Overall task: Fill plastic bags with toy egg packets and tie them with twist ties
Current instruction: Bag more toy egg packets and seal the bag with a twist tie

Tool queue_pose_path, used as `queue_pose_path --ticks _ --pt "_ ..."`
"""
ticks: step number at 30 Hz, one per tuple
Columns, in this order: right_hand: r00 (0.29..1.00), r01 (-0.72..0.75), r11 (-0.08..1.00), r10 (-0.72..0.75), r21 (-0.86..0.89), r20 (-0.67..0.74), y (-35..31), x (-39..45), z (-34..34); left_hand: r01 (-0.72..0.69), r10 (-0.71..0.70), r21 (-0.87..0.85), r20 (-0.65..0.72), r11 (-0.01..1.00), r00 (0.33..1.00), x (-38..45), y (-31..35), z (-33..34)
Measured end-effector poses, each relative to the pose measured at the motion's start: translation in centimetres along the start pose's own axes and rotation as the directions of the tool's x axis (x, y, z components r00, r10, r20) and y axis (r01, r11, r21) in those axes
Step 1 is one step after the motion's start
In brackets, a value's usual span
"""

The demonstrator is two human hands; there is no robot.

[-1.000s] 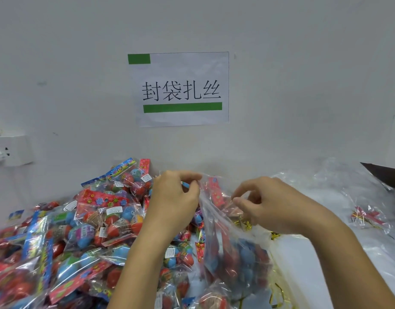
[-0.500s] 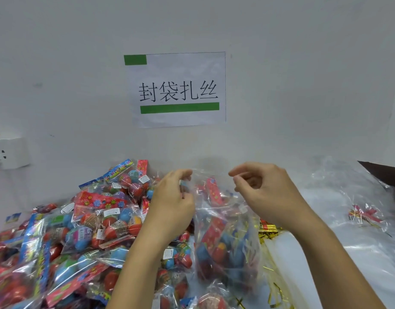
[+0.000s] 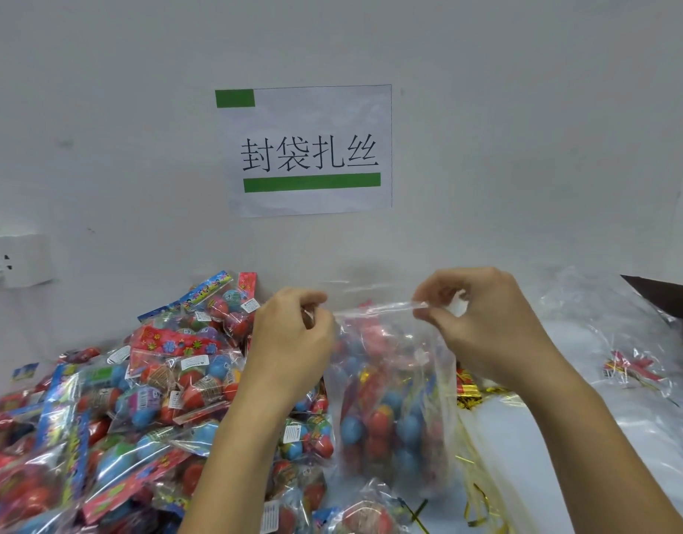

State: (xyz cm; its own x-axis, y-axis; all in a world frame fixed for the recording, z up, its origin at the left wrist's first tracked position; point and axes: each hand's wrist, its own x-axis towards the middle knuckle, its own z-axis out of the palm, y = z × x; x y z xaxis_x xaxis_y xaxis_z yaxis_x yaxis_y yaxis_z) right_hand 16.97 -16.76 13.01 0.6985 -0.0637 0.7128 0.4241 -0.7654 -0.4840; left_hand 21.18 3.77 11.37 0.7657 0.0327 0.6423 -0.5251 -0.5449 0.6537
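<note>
A clear plastic bag (image 3: 390,418) holding red and blue toy egg packets hangs upright in the middle of the view. My left hand (image 3: 293,341) pinches the left end of its top edge. My right hand (image 3: 482,325) pinches the right end, and the rim is stretched taut between them. A large heap of toy egg packets (image 3: 139,398) fills the left side of the table. Gold twist ties (image 3: 474,456) lie behind and right of the bag, partly hidden by my right forearm.
A stack of clear plastic bags (image 3: 621,341) lies at the right, with a small red and gold bundle (image 3: 632,370) on it. A dark object (image 3: 671,298) sits at the far right edge. A paper sign (image 3: 309,152) and a wall socket (image 3: 16,260) are on the white wall.
Both hands have risen and moved apart, pulling the bag's top edge into a flat, taut strip. The bag now hangs higher.
</note>
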Motion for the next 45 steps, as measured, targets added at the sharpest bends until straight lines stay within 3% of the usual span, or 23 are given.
queue_pose_path --ticks 3,9,12,15,17,19,25,31,34,38,41,45 --pt "0.995 0.006 0.999 -0.001 0.05 -0.101 0.2 0.1 0.1 -0.01 0.01 -0.026 0.001 1.0 1.0 0.0 0.1 0.0" --pt "0.997 -0.056 0.997 0.058 0.047 -0.053 1.0 0.1 0.4 -0.011 0.03 -0.122 0.155 0.993 0.987 0.0 -1.0 -0.6" --pt "0.995 -0.074 0.994 0.079 0.075 -0.062 1.0 0.1 0.4 0.086 -0.036 -0.229 0.213 0.97 0.976 0.3 -1.7 -1.5" --pt "0.995 -0.077 0.992 0.083 0.101 -0.058 0.7 0.0 0.4 0.206 -0.134 -0.14 0.404 0.969 0.905 0.2 -2.7 -2.2" --pt "0.995 -0.078 0.99 0.085 0.114 -0.053 0.6 0.1 0.5 0.214 -0.127 -0.093 0.559 0.972 0.82 -0.4 -3.3 -2.0" --pt "0.995 -0.078 0.988 0.085 0.13 -0.05 0.7 0.1 0.6 0.206 -0.099 -0.108 0.61 0.973 0.786 -1.1 -3.4 -0.9" --pt "0.995 -0.087 0.98 0.093 0.181 -0.028 0.7 0.1 0.7 0.188 -0.073 -0.31 0.348 0.932 0.935 -1.8 -3.2 3.7" --pt "0.979 -0.183 0.962 0.197 0.204 -0.049 0.8 0.1 0.5 0.143 -0.059 -0.405 0.213 0.903 0.975 -1.5 -2.8 4.2" --pt "0.952 -0.307 0.923 0.297 0.231 0.079 1.6 -0.1 0.1 0.111 -0.034 -0.503 0.159 0.857 0.987 -1.2 -2.5 3.7" --pt "0.852 -0.437 0.887 0.355 0.15 0.384 2.5 -0.7 0.0 0.086 -0.012 -0.587 0.128 0.805 0.992 -1.0 -1.9 2.9" --pt "0.8 -0.437 0.887 0.309 0.146 0.515 2.7 -1.2 0.6 0.11 -0.023 -0.645 0.141 0.756 0.99 -0.9 -1.4 2.4" --pt "0.786 -0.364 0.904 0.171 0.222 0.594 2.1 -1.4 1.3 0.13 -0.003 -0.737 0.171 0.663 0.985 -0.7 -0.9 1.9"
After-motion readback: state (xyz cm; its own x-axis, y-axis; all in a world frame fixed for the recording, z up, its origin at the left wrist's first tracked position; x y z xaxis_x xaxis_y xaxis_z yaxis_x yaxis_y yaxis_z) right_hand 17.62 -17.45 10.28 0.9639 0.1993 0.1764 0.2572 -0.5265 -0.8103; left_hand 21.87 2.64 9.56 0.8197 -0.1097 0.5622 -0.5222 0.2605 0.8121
